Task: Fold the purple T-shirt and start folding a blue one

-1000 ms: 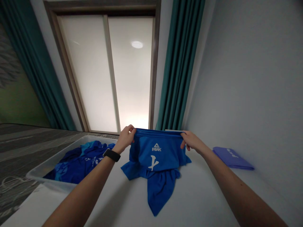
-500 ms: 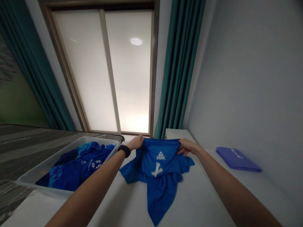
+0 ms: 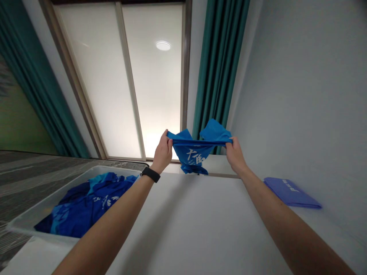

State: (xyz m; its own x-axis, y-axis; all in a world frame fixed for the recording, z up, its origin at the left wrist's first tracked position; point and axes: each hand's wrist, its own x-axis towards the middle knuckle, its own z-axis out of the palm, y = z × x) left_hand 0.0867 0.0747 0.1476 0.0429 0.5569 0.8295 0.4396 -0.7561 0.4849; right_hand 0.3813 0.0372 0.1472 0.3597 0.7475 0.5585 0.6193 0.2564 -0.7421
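A blue T-shirt (image 3: 190,152) with white lettering hangs in the air above the far end of the white table (image 3: 183,225). My left hand (image 3: 163,152), with a black band on the wrist, is closed on one end of its edge. Gripping the opposite end is my right hand (image 3: 235,154). Between the two hands the edge is pulled into a taut line, with cloth flaring above and bunched below it. Part of the shirt is folded out of sight.
On the left stands a translucent plastic bin (image 3: 25,219) holding crumpled blue clothes (image 3: 94,202). A folded purple-blue garment (image 3: 292,193) lies by the wall on the right. Beyond the table are a teal curtain (image 3: 220,68) and frosted sliding panels (image 3: 156,84).
Both hands have lifted the shirt up and away from the table. Its body, earlier drooping onto the tabletop, has swung up and back, and different lettering shows.
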